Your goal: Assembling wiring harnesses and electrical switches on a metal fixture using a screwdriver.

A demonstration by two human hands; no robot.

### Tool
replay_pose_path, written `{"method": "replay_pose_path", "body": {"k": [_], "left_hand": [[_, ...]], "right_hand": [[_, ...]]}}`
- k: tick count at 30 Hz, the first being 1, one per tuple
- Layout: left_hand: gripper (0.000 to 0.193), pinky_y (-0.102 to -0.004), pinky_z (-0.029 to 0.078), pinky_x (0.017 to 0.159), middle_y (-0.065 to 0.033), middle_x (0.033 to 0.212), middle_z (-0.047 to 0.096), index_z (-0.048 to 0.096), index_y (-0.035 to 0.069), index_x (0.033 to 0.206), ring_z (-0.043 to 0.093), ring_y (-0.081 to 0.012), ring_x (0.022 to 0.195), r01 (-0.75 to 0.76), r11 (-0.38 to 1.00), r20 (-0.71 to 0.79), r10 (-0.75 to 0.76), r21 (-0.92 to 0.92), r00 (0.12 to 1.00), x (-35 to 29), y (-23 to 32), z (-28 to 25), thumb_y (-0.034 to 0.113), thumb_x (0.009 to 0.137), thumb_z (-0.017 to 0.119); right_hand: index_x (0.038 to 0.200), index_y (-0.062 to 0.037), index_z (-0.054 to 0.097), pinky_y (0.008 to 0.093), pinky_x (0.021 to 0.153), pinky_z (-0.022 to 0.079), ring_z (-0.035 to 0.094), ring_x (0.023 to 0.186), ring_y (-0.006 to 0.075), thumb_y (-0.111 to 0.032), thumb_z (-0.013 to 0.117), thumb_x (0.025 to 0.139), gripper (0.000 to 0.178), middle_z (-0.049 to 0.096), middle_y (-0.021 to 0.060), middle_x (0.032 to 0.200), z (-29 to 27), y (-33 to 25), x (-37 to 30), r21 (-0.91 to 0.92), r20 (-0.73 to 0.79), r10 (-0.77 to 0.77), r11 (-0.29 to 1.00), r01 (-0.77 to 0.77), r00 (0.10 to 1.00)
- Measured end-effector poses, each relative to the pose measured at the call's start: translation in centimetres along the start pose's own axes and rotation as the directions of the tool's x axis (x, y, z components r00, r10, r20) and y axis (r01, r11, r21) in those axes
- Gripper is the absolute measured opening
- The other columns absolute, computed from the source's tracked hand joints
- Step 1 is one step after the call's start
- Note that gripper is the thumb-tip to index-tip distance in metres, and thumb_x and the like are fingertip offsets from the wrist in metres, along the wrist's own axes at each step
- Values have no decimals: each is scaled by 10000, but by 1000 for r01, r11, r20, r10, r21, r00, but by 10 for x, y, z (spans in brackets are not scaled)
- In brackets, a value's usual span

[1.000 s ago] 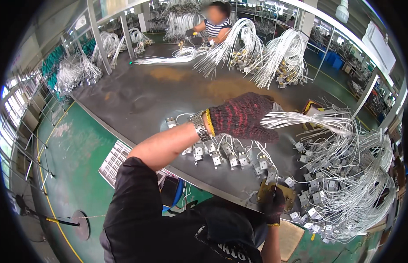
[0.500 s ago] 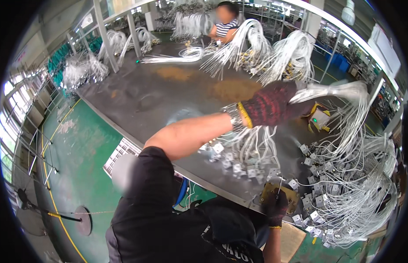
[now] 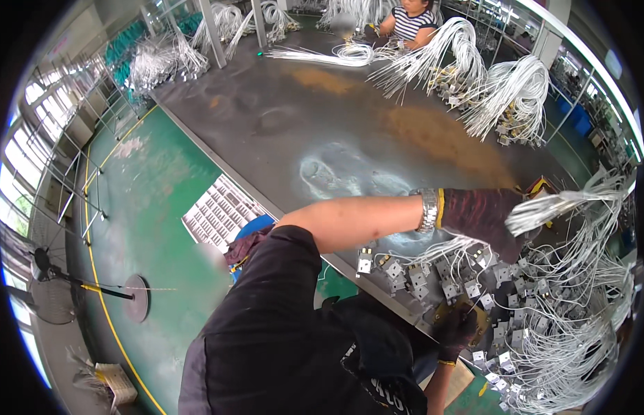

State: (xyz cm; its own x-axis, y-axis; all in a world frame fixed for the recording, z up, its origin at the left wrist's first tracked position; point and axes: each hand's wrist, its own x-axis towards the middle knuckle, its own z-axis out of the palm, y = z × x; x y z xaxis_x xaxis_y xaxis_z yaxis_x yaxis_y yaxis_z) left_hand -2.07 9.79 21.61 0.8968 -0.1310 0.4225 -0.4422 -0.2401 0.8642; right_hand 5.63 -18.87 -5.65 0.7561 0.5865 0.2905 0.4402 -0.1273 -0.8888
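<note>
My left hand (image 3: 484, 220), in a dark red and black knit glove with a yellow cuff, reaches across the bench to the right. It is closed on a bundle of white cables (image 3: 554, 205), whose cut ends lie over the fingers and whose loops hang to the right. Below it lie several small whitish square connector blocks (image 3: 450, 287) on white leads. My right hand (image 3: 455, 330), gloved too, rests at the bench's near edge by a brass-coloured plate (image 3: 482, 322). Its fingers are curled; what they hold is hidden.
A large heap of white cables (image 3: 578, 346) with blocks fills the right side. More cable bundles (image 3: 512, 97) lie at the far side of the dark bench (image 3: 267, 124), where a co-worker in a striped shirt (image 3: 413, 26) sits. A printed sheet (image 3: 222, 213) and a fan (image 3: 52, 294) are left.
My left hand and the cable bundle have come nearer, down over the connector blocks. My right hand stays by the brass-coloured plate. The whole view has shifted.
</note>
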Motion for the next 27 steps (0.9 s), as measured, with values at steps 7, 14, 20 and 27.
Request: {"method": "replay_pose_path", "body": {"k": [7, 14, 20, 27], "left_hand": [[794, -353, 558, 864, -92, 1027, 730, 589, 85, 1345, 686, -221, 937, -187, 965, 24, 185, 183, 982, -13, -49, 9, 460, 717, 901], [818, -343, 567, 857, -129, 1085, 745, 576, 27, 1346, 688, -164, 964, -4, 945, 98, -29, 328, 995, -18, -22, -7, 336, 681, 939], [838, -379, 558, 929, -153, 1178, 733, 550, 64, 1394, 711, -246, 1059, 91, 969, 170, -132, 228, 977, -13, -19, 6, 347, 703, 930], [482, -423, 538, 837, -195, 1069, 698, 639, 36, 1211, 686, -360, 952, -32, 890, -98, 85, 455, 992, -11, -41, 19, 359, 879, 775]], "right_hand": [[1093, -9, 634, 388, 770, 513, 656, 866, 284, -126, 609, 969, 173, 674, 135, 950, -2, 23, -8, -181, -91, -130, 977, 112, 987], [1068, -18, 645, 367, 753, 518, 654, 835, 245, -90, 619, 948, 142, 667, 123, 934, 5, -27, 3, -125, -45, -43, 992, 38, 998], [1047, -30, 659, 372, 742, 527, 668, 830, 248, -92, 642, 935, 129, 677, 118, 924, 2, -23, 0, -287, -86, -125, 953, 96, 988], [1041, -27, 657, 367, 738, 530, 664, 821, 241, -88, 636, 935, 124, 671, 112, 912, 6, -33, 0, -241, -105, -95, 968, 67, 990]]}}
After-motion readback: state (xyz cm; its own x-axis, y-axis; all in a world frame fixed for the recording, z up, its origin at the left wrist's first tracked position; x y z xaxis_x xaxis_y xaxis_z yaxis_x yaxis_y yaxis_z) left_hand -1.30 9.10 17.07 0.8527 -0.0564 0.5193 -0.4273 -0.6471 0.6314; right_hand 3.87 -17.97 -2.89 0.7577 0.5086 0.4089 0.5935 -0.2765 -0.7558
